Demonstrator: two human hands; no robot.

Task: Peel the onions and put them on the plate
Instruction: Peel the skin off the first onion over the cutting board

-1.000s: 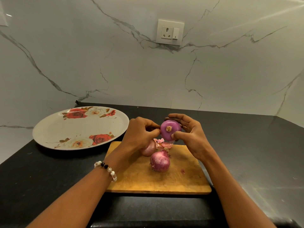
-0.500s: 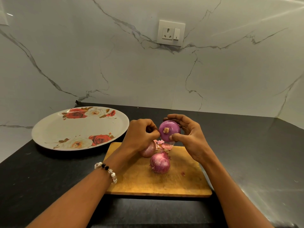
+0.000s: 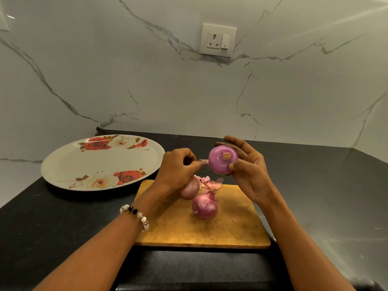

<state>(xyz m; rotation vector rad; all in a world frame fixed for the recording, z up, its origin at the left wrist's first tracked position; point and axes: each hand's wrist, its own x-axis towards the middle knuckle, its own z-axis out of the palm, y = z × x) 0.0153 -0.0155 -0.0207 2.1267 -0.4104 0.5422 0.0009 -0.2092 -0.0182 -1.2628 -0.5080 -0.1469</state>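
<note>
- Head view: the right hand (image 3: 249, 175) grasps a smooth, glossy purple peeled onion (image 3: 223, 159) above the board, thumb against its near side and fingers curved round the far side; its tan root end faces the camera.
- The left hand (image 3: 176, 171) is curled, its fingertips pinching a thin pale-pink strip of onion skin (image 3: 203, 162) that reaches across to the left flank of the held onion.
- Just below the left hand, partly hidden by it, a dull reddish-brown unpeeled onion (image 3: 190, 189) rests on the rectangular wooden cutting board (image 3: 231, 227).
- Nearer the person, between the two wrists, a second streaked red-purple onion (image 3: 204, 206) with papery skin sits on the board, touching or almost touching the first.
- Small pink scraps of peel (image 3: 212, 183) lie on the board below the gap between the hands.
- To the left of the left hand, a round white plate with red rose prints (image 3: 69, 164) sits on the black stone countertop (image 3: 52, 217); no onion lies on it.
- A beaded bracelet (image 3: 136, 215) circles the left wrist.
- Beyond the hands, a white wall socket (image 3: 218, 39) is set in the white marble wall (image 3: 126, 80).
</note>
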